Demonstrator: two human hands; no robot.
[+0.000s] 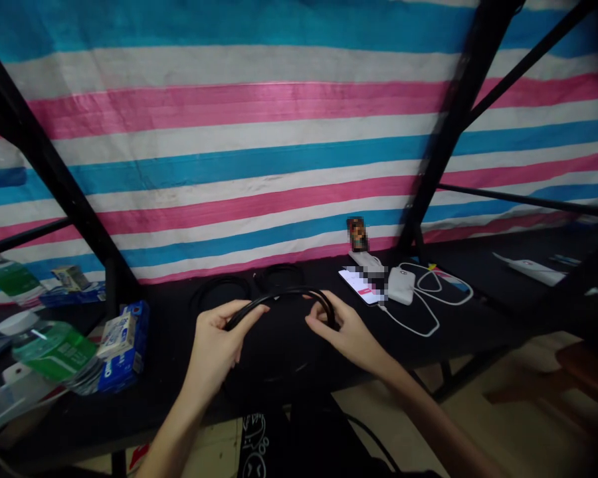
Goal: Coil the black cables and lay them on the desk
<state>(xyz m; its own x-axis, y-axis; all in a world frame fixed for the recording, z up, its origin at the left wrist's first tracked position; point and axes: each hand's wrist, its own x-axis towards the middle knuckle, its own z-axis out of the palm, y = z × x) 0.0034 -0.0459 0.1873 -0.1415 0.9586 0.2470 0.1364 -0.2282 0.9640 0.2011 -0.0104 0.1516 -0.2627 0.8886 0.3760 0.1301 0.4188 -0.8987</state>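
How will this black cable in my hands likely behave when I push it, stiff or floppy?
The black cable is probably springy rather than floppy, since it arches smoothly between the left hand and right hand. Pushed inward, that curve would likely bow higher. It may slip a little in the grip, as its surface looks smooth.

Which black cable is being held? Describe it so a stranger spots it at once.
Start at the striped sheet, then drop to the black table in front of it. Over the table, the cable arches between the left hand and right hand. Two dark coils lie behind it on the table; only this one is held up.
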